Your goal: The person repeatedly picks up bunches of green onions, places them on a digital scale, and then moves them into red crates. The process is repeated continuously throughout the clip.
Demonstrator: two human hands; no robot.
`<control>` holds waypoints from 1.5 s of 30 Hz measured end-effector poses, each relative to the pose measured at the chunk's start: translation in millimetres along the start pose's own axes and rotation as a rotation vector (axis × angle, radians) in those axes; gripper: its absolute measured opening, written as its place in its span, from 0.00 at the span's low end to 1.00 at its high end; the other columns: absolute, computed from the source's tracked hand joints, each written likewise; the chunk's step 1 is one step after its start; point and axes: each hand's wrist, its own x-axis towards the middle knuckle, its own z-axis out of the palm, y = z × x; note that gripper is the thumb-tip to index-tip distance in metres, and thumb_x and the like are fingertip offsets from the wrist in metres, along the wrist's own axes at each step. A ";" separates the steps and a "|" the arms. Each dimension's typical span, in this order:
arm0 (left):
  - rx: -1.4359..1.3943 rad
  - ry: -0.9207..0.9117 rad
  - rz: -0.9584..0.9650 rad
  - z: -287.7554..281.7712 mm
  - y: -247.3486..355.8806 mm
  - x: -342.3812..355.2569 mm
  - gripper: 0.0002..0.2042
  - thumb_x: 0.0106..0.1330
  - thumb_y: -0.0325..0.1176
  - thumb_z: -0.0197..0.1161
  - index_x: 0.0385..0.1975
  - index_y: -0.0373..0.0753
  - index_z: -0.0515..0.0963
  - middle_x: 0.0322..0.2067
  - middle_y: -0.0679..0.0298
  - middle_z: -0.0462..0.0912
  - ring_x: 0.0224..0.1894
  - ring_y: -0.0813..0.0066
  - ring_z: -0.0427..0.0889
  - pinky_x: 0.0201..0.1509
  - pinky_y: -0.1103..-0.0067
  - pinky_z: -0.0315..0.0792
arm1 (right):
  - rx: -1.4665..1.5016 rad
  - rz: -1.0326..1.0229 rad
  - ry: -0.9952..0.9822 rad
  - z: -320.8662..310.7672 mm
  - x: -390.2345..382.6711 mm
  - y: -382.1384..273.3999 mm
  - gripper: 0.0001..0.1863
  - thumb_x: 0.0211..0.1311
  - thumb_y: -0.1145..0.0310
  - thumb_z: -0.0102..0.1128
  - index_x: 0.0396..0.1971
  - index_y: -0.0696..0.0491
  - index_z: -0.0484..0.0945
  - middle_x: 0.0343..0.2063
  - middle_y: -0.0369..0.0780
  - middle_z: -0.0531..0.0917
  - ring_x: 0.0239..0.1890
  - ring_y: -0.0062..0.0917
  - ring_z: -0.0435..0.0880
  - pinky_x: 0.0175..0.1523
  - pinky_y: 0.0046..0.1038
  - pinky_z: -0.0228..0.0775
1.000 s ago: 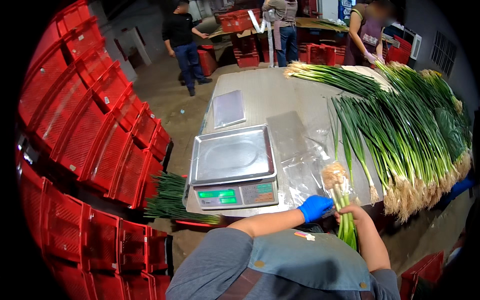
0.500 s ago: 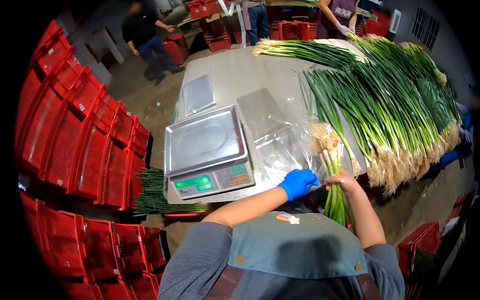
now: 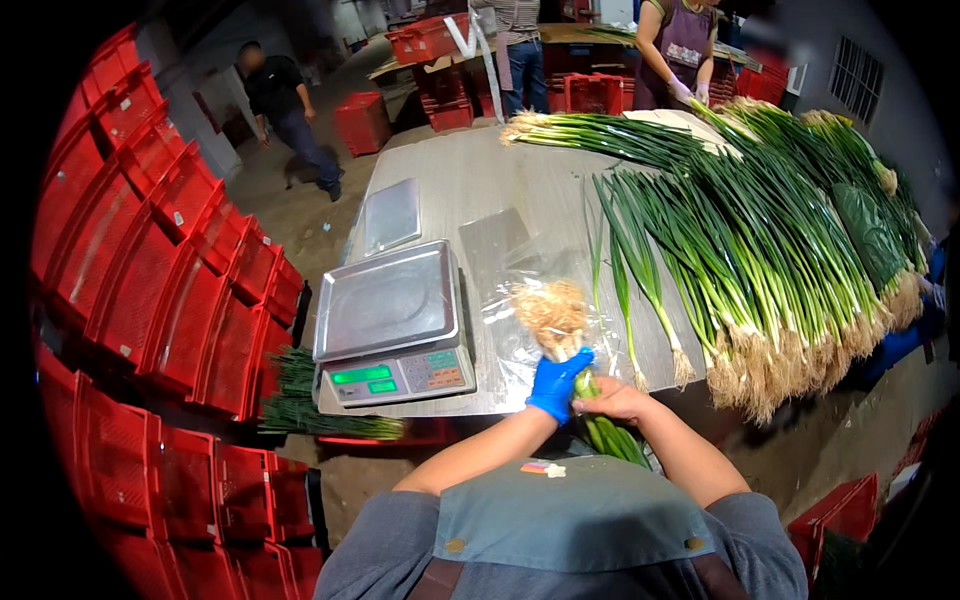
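my left hand (image 3: 556,384), in a blue glove, is clamped around a bunch of green onions (image 3: 572,352) just below its pale tangled roots, and my bare right hand (image 3: 618,401) is closed on the same bunch right beside it, touching the glove. the roots stick up and away from my grip, lying over a clear plastic bag (image 3: 520,320) spread on the steel table (image 3: 470,180); the green leaves run back from my hands toward my body and hang past the table edge. just left of the grip sits a digital scale (image 3: 392,325) with a bare metal pan and a lit green display. further left, below the table edge, a dark green bundle of leaves (image 3: 310,405) lies by stacked red crates (image 3: 150,270). right of the grip, a large heap of loose green onions (image 3: 760,250) covers the table, roots pointing toward me. far beyond it, other people stand at another table.
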 end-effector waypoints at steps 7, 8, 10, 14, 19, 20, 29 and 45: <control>-0.236 0.143 0.293 -88.6 108.1 -35.2 0.08 0.57 0.29 0.62 0.35 0.42 0.72 0.28 0.66 0.75 0.30 0.75 0.77 0.35 0.78 0.74 | -0.003 -0.267 -0.707 32.3 33.1 2.0 0.47 0.47 0.53 0.69 0.61 0.56 0.52 0.54 0.44 0.71 0.57 0.27 0.68 0.63 0.32 0.55; -0.260 0.044 0.402 -109.5 123.5 -48.2 0.06 0.59 0.31 0.60 0.34 0.43 0.72 0.28 0.67 0.75 0.30 0.75 0.76 0.36 0.78 0.73 | -0.034 -0.266 -0.780 40.5 39.4 -0.3 0.50 0.45 0.53 0.70 0.62 0.56 0.49 0.56 0.45 0.69 0.59 0.28 0.67 0.64 0.32 0.54; -0.260 0.203 0.508 -158.4 155.5 -74.8 0.06 0.60 0.35 0.59 0.33 0.44 0.72 0.29 0.67 0.75 0.32 0.74 0.75 0.39 0.75 0.73 | -0.335 -0.167 -0.720 56.6 47.7 -4.0 0.54 0.45 0.55 0.71 0.65 0.55 0.44 0.59 0.43 0.63 0.62 0.27 0.59 0.66 0.31 0.48; -0.356 0.338 0.728 -263.2 191.8 -116.9 0.21 0.60 0.39 0.59 0.51 0.37 0.67 0.45 0.54 0.75 0.49 0.57 0.75 0.55 0.63 0.70 | -0.409 -0.237 -0.754 104.0 57.4 -2.1 0.54 0.46 0.59 0.71 0.66 0.55 0.42 0.61 0.42 0.58 0.63 0.26 0.55 0.66 0.28 0.45; -0.328 0.533 0.622 -375.8 164.4 -154.1 0.20 0.66 0.42 0.54 0.54 0.39 0.66 0.47 0.61 0.72 0.49 0.71 0.72 0.56 0.73 0.67 | -0.550 -0.062 -0.677 190.7 105.1 -9.8 0.43 0.45 0.63 0.68 0.61 0.56 0.56 0.53 0.41 0.70 0.57 0.24 0.65 0.62 0.27 0.55; -0.263 0.567 0.711 -393.0 152.6 -163.3 0.20 0.67 0.41 0.52 0.54 0.39 0.66 0.48 0.62 0.72 0.49 0.73 0.71 0.56 0.75 0.66 | -0.547 -0.100 -0.670 205.3 113.0 -14.1 0.40 0.46 0.63 0.68 0.60 0.57 0.58 0.51 0.40 0.72 0.55 0.23 0.67 0.60 0.26 0.58; 0.304 1.079 0.850 -520.2 101.2 -208.5 0.22 0.68 0.36 0.52 0.58 0.33 0.60 0.52 0.57 0.69 0.52 0.68 0.69 0.58 0.74 0.61 | 0.049 0.345 -0.998 367.4 161.5 -8.4 0.46 0.45 0.58 0.72 0.62 0.55 0.56 0.51 0.38 0.72 0.54 0.25 0.69 0.61 0.29 0.58; 1.490 0.726 0.316 -575.9 94.7 -228.9 0.11 0.63 0.41 0.49 0.26 0.42 0.73 0.22 0.52 0.77 0.23 0.50 0.76 0.24 0.61 0.69 | 0.097 0.738 -0.639 409.1 227.1 1.9 0.34 0.47 0.72 0.66 0.57 0.55 0.65 0.46 0.40 0.76 0.46 0.26 0.77 0.52 0.30 0.69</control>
